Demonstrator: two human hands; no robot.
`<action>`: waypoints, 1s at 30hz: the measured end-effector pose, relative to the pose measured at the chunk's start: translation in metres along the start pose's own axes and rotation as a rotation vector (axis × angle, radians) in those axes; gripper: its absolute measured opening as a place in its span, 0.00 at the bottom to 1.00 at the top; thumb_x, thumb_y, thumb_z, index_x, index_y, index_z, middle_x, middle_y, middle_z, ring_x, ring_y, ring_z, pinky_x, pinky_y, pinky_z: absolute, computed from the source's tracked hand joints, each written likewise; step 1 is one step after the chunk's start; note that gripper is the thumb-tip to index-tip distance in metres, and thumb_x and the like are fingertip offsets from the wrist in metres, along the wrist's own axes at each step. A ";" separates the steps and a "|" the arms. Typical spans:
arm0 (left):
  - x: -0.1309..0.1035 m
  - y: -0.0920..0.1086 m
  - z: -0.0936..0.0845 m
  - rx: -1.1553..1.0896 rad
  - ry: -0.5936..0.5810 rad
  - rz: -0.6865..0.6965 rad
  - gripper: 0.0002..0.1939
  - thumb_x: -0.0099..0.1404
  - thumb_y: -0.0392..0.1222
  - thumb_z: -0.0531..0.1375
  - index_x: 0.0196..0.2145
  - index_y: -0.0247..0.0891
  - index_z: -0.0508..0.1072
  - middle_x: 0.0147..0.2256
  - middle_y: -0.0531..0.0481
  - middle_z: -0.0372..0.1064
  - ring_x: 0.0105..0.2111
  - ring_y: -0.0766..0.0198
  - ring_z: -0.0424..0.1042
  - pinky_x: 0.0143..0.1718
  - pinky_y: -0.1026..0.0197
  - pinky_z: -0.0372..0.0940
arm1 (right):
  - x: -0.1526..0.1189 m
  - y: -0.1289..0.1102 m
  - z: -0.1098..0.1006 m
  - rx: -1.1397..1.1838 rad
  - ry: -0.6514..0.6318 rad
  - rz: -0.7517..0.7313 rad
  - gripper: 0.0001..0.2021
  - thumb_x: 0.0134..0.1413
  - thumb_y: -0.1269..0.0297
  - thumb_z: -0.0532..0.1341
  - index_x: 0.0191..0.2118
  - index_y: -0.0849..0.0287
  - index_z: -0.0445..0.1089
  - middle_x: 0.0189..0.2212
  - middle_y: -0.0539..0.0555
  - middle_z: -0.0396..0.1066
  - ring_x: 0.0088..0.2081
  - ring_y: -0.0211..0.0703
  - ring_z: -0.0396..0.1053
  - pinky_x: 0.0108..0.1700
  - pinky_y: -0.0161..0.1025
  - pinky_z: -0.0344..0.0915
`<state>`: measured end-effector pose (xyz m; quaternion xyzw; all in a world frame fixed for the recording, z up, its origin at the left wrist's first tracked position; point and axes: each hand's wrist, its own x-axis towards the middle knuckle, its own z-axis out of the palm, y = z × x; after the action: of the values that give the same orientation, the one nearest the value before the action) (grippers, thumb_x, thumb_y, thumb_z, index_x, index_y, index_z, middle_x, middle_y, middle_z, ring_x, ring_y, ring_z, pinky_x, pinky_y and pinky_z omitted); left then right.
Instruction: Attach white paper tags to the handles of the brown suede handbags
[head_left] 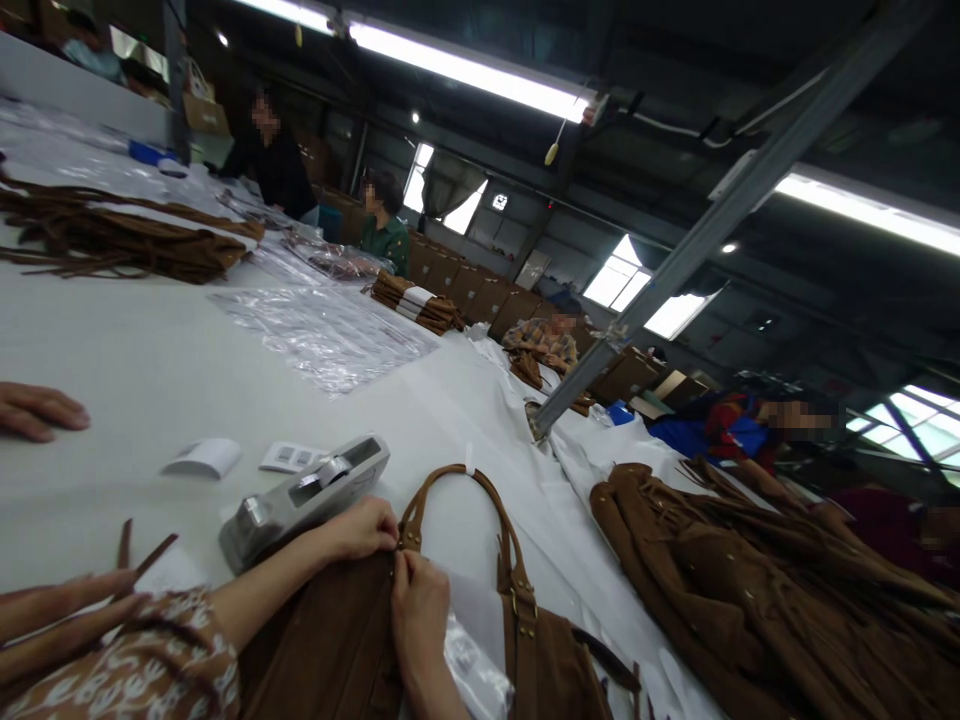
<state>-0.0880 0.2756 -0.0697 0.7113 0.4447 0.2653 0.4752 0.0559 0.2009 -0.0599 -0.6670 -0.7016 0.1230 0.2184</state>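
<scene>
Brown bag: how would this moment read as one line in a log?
left hand: pinching brown bag at handle base | right hand: pinching same spot | tape dispenser: beside, on white table

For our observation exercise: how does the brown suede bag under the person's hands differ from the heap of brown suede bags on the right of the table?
The brown suede bag lies alone, both hands pinching its top edge; the heap of brown suede bags is untouched. The single bag's curved handle lies spread flat on the white table; the heap's straps and fringes lie tangled. White wrapping shows at the single bag, none in the heap. Both are the same brown suede.
</scene>
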 end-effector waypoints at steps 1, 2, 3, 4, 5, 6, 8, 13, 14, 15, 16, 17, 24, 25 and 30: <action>-0.001 0.001 -0.002 -0.009 0.022 -0.006 0.05 0.48 0.36 0.58 0.22 0.37 0.74 0.20 0.55 0.66 0.26 0.65 0.62 0.30 0.63 0.56 | 0.000 0.000 -0.003 0.007 -0.010 -0.012 0.15 0.61 0.67 0.51 0.28 0.56 0.72 0.26 0.53 0.75 0.29 0.43 0.71 0.30 0.36 0.55; -0.003 0.003 -0.004 -0.023 0.050 -0.013 0.04 0.49 0.37 0.58 0.21 0.37 0.72 0.20 0.55 0.65 0.26 0.65 0.62 0.31 0.63 0.56 | 0.001 0.001 -0.008 0.017 -0.015 -0.035 0.14 0.61 0.66 0.51 0.28 0.56 0.72 0.27 0.54 0.75 0.29 0.42 0.71 0.31 0.36 0.55; -0.006 0.005 -0.006 -0.048 0.079 -0.022 0.04 0.51 0.38 0.57 0.22 0.37 0.71 0.21 0.55 0.65 0.26 0.65 0.62 0.32 0.63 0.56 | 0.003 0.001 -0.015 0.033 -0.009 -0.069 0.13 0.60 0.65 0.52 0.29 0.56 0.72 0.28 0.54 0.74 0.30 0.42 0.70 0.32 0.35 0.56; -0.009 0.007 -0.008 -0.084 0.102 -0.035 0.05 0.53 0.40 0.56 0.23 0.37 0.69 0.21 0.55 0.65 0.27 0.65 0.63 0.32 0.62 0.57 | 0.006 0.002 -0.023 0.058 0.008 -0.107 0.12 0.60 0.64 0.53 0.30 0.57 0.72 0.30 0.54 0.74 0.31 0.42 0.70 0.34 0.36 0.58; -0.013 0.009 -0.010 -0.131 0.117 -0.050 0.07 0.56 0.42 0.54 0.25 0.38 0.68 0.23 0.55 0.65 0.27 0.64 0.64 0.32 0.62 0.59 | 0.011 0.002 -0.030 0.097 0.027 -0.143 0.11 0.59 0.64 0.53 0.32 0.57 0.73 0.31 0.55 0.73 0.33 0.42 0.70 0.36 0.36 0.58; -0.016 0.011 -0.011 -0.185 0.121 -0.063 0.08 0.58 0.45 0.53 0.28 0.38 0.67 0.25 0.54 0.66 0.28 0.64 0.66 0.32 0.62 0.60 | 0.017 0.002 -0.037 0.152 0.035 -0.170 0.10 0.59 0.64 0.54 0.34 0.56 0.73 0.32 0.54 0.73 0.35 0.42 0.69 0.38 0.36 0.59; -0.022 0.013 -0.013 -0.296 0.101 -0.078 0.11 0.59 0.49 0.52 0.30 0.38 0.65 0.28 0.53 0.66 0.31 0.63 0.68 0.34 0.61 0.63 | 0.031 0.001 -0.046 0.272 -0.016 -0.193 0.09 0.57 0.65 0.56 0.36 0.56 0.73 0.33 0.53 0.73 0.36 0.42 0.69 0.39 0.36 0.60; -0.022 0.012 -0.012 -0.480 0.035 -0.105 0.14 0.58 0.52 0.55 0.32 0.39 0.62 0.29 0.55 0.67 0.32 0.65 0.69 0.35 0.61 0.65 | 0.053 -0.003 -0.034 0.382 -0.166 -0.171 0.07 0.51 0.66 0.59 0.31 0.57 0.75 0.29 0.52 0.75 0.33 0.41 0.70 0.36 0.35 0.61; -0.021 0.011 -0.012 -0.497 0.026 -0.112 0.14 0.57 0.52 0.56 0.32 0.39 0.62 0.29 0.55 0.67 0.31 0.65 0.69 0.34 0.61 0.65 | 0.055 -0.003 -0.030 0.394 -0.169 -0.166 0.08 0.52 0.65 0.58 0.30 0.58 0.75 0.28 0.52 0.74 0.32 0.41 0.69 0.36 0.35 0.61; -0.020 0.010 -0.012 -0.509 0.020 -0.118 0.15 0.57 0.53 0.56 0.33 0.39 0.61 0.28 0.55 0.67 0.30 0.65 0.69 0.33 0.61 0.65 | 0.056 -0.003 -0.027 0.405 -0.172 -0.161 0.08 0.52 0.64 0.58 0.29 0.58 0.75 0.27 0.52 0.74 0.32 0.40 0.69 0.35 0.35 0.61; -0.019 0.010 -0.011 -0.519 0.017 -0.126 0.16 0.57 0.54 0.56 0.33 0.39 0.61 0.27 0.55 0.67 0.30 0.65 0.70 0.33 0.61 0.65 | 0.056 -0.002 -0.024 0.413 -0.178 -0.159 0.09 0.52 0.63 0.58 0.29 0.58 0.74 0.27 0.51 0.73 0.31 0.40 0.68 0.35 0.35 0.60; -0.018 0.009 -0.011 -0.528 0.017 -0.134 0.16 0.57 0.55 0.56 0.33 0.39 0.61 0.27 0.55 0.67 0.29 0.65 0.70 0.32 0.61 0.65 | 0.056 -0.001 -0.022 0.419 -0.182 -0.160 0.09 0.52 0.63 0.57 0.29 0.59 0.73 0.26 0.51 0.73 0.30 0.40 0.68 0.34 0.34 0.60; -0.012 0.002 -0.003 -0.581 0.047 -0.158 0.19 0.54 0.55 0.60 0.34 0.38 0.63 0.26 0.52 0.71 0.27 0.64 0.70 0.30 0.62 0.63 | 0.057 0.008 -0.019 0.525 -0.199 -0.115 0.11 0.53 0.61 0.55 0.27 0.60 0.70 0.24 0.50 0.69 0.27 0.37 0.63 0.31 0.33 0.58; -0.010 0.002 0.000 -0.586 0.055 -0.149 0.18 0.52 0.53 0.62 0.33 0.37 0.63 0.24 0.53 0.70 0.25 0.65 0.70 0.29 0.62 0.62 | 0.057 0.008 -0.019 0.538 -0.198 -0.104 0.11 0.53 0.60 0.55 0.27 0.60 0.70 0.24 0.50 0.69 0.27 0.37 0.63 0.31 0.33 0.58; -0.009 0.003 0.009 -0.567 0.127 -0.126 0.13 0.48 0.46 0.64 0.27 0.36 0.66 0.18 0.57 0.65 0.20 0.68 0.63 0.25 0.64 0.56 | 0.056 0.009 -0.013 0.549 -0.183 -0.089 0.11 0.53 0.59 0.55 0.26 0.60 0.68 0.23 0.49 0.67 0.27 0.37 0.62 0.30 0.33 0.58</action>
<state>-0.0841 0.2628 -0.0698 0.5030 0.4249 0.3930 0.6418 0.0690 0.2558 -0.0450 -0.5375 -0.6875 0.3583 0.3319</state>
